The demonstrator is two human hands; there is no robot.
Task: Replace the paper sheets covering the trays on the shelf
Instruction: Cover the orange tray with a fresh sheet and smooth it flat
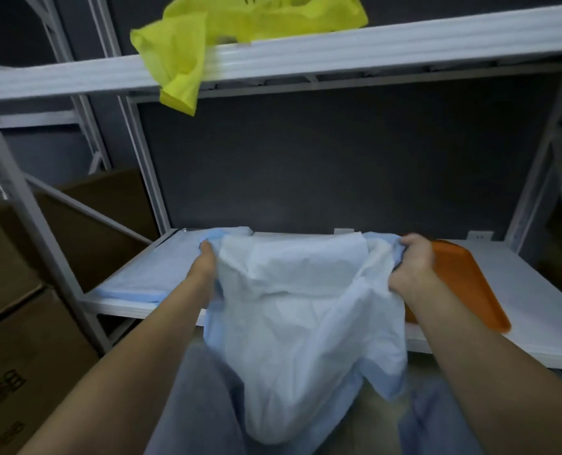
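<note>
The paper sheet (299, 307), white with a pale blue border, hangs crumpled between both hands in front of the front edge of the lower shelf (519, 307), its upper edge about level with the shelf board and its lower part sagging below the board towards the person's legs. The left hand (205, 257) has its fingers curled round a bunched upper corner of the sheet, and the right hand (411, 261) grips the opposite upper corner the same way. Just behind the right hand, towards the right end of the shelf, lies a bare orange tray (463, 284), which looks to be the one awaiting a cover. Towards the left end, another sheet (148, 274) with the same blue border lies spread flat, presumably over a second tray. A yellow sheet (187, 50) droops over the front edge of the upper shelf (404, 44), and cardboard boxes (20, 356) stand to the left. The sheet in hand looks very light, limp and creased, with no stiffness of its own, and it would likely tear if tugged hard. It is best held by two corners and drawn taut, so it can be laid flat over the tray.
</note>
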